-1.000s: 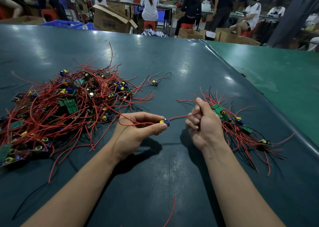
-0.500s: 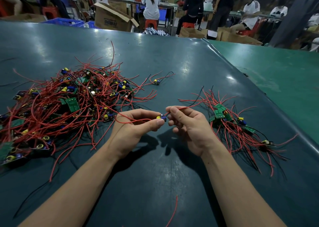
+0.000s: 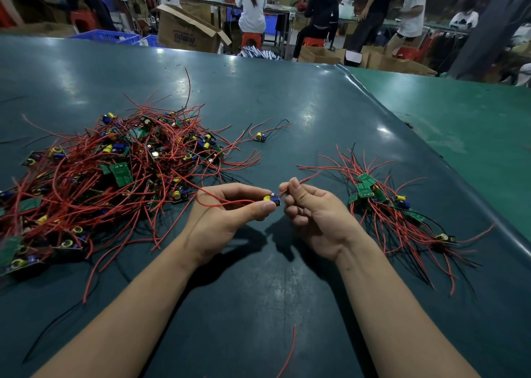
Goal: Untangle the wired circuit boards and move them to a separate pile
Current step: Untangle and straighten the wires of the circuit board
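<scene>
A big tangled pile of small green circuit boards with red wires (image 3: 109, 170) covers the left of the dark green table (image 3: 258, 306). A smaller sorted pile (image 3: 385, 205) lies at the right. Between them, my left hand (image 3: 227, 219) pinches one small circuit board (image 3: 272, 199) with a yellow and a blue part. One of its red wires loops back toward the big pile. My right hand (image 3: 313, 216) pinches another red wire of that board just right of it, the wire's end pointing up and right.
One lone board with wires (image 3: 260, 137) lies beyond the hands. A loose red wire (image 3: 290, 351) lies near the table's front edge. A lighter green table (image 3: 465, 124) adjoins on the right. Several people, cardboard boxes and blue crates are beyond the far edge.
My right hand slid along the red wire from near the small pile back toward the board, and now pinches it close to my left hand. The left hand stayed in place.
</scene>
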`<control>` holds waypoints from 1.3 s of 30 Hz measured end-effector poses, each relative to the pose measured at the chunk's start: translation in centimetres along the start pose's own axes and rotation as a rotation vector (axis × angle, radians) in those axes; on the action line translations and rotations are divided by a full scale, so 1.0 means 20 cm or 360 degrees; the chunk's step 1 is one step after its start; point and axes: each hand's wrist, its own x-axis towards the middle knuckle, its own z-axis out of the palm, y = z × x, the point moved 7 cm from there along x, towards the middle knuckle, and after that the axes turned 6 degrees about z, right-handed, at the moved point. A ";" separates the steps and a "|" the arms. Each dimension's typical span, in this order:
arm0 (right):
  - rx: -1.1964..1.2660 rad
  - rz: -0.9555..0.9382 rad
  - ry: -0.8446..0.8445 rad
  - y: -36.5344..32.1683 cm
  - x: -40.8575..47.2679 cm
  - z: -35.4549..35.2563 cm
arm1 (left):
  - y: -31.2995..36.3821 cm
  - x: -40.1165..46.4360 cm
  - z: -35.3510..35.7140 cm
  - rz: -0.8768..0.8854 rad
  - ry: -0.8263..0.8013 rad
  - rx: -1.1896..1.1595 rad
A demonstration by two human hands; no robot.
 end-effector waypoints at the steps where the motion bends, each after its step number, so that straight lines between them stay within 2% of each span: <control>1: 0.0017 -0.0014 0.0039 -0.01 0.00 -0.02 | 0.00 0.00 0.00 0.0001 0.0019 0.0010; 5: 0.0045 -0.0124 0.0208 -0.02 0.00 -0.05 | -0.01 0.02 -0.01 0.0010 0.0033 0.0092; 8: -0.0043 -0.0482 0.0568 -0.11 -0.01 -0.13 | -0.02 0.01 -0.01 0.0011 0.0031 0.0099; 11: 0.0065 -0.0733 0.0876 -0.19 -0.06 -0.24 | -0.02 0.01 0.00 0.0011 -0.0033 0.0079; 15: 0.0134 -0.0817 0.1031 -0.20 -0.09 -0.30 | -0.01 0.01 -0.01 0.0067 0.0003 0.0008; 19: 0.0056 -0.0783 0.1050 -0.18 -0.07 -0.29 | -0.01 0.03 -0.06 0.0128 0.0199 -0.0241; 22: -0.0277 -0.0724 0.1032 -0.16 -0.04 -0.26 | -0.01 0.04 -0.09 0.0141 0.0348 -0.0441; 27: -0.1348 -0.0562 0.0790 -0.09 0.00 -0.11 | 0.00 0.06 -0.17 0.0081 0.0538 -0.0894; 29: -0.1255 -0.0624 0.0762 -0.11 -0.02 -0.08 | 0.00 0.06 -0.19 -0.0011 0.0513 -0.0990; 31: -0.0914 -0.0600 0.0616 -0.11 -0.02 -0.07 | -0.01 0.06 -0.16 -0.0107 0.0419 -0.0997; 33: -0.0641 -0.0410 0.0359 -0.06 -0.02 -0.03 | -0.01 0.06 -0.12 -0.0127 0.0314 -0.0798; 36: -0.0499 -0.0265 0.0033 -0.01 -0.04 0.07 | -0.04 0.03 -0.03 -0.0125 0.0110 -0.0386; 39: -0.0461 -0.0208 -0.0019 0.01 -0.05 0.09 | -0.08 0.00 0.01 -0.0157 -0.0047 -0.0095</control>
